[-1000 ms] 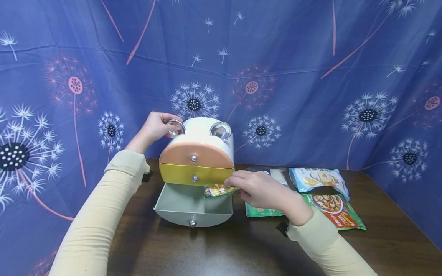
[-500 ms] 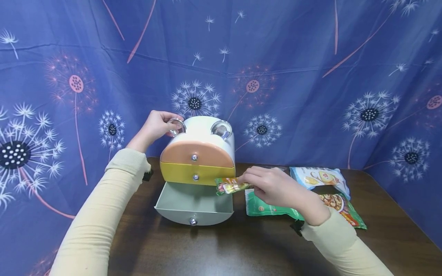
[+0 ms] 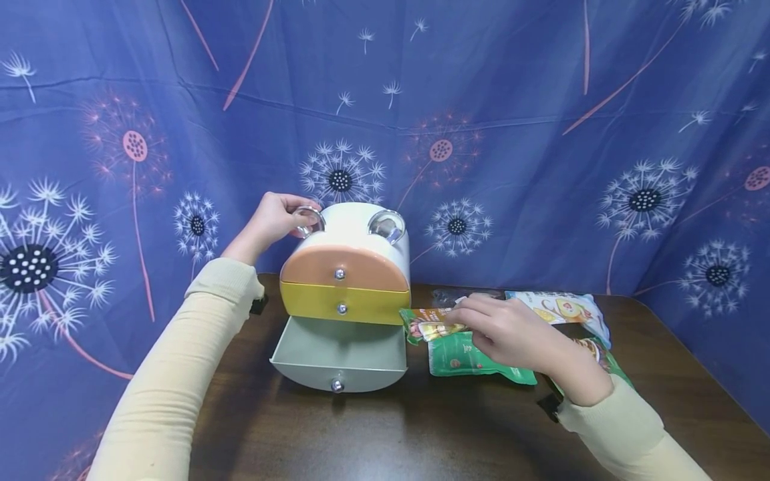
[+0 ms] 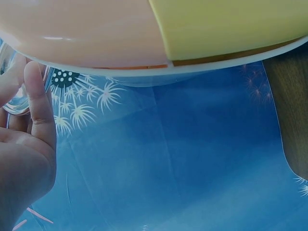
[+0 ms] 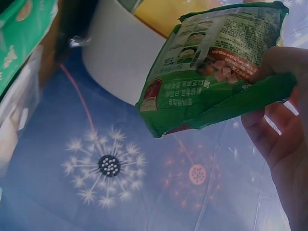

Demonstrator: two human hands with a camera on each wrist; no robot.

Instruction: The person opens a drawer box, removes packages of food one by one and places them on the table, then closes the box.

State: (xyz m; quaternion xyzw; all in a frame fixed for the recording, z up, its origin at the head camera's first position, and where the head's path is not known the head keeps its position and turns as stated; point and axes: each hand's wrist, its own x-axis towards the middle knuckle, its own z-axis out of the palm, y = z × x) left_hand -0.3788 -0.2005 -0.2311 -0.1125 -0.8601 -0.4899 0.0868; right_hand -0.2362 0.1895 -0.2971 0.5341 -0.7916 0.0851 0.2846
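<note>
A rounded drawer box (image 3: pixel 345 226) stands on the table, with a white shell and two shiny round knobs on top. My left hand (image 3: pixel 267 224) grips the left round knob (image 4: pixel 19 107), thumb on its near side. The orange drawer (image 3: pixel 361 267) and yellow drawer (image 3: pixel 373 305) are closed. The pale green bottom drawer (image 3: pixel 361 381) is pulled out. To its right, my right hand (image 3: pixel 511 331) pinches a green and orange food packet (image 3: pixel 424 323) at one end, held in the air. In the right wrist view the packet's printed back (image 5: pixel 216 62) faces the camera.
A green packet (image 3: pixel 469 357) lies on the table under my right hand. Behind it lie a clear plastic wrapper (image 3: pixel 451 296) and a light blue and white bag (image 3: pixel 565 308). My right forearm partly covers another green packet (image 3: pixel 610 357). A blue patterned cloth (image 3: pixel 511 133) hangs behind.
My right hand has drawn the packet rightward, from over the bottom drawer to beyond the drawer's right side. The left hand keeps its grip on the knob.
</note>
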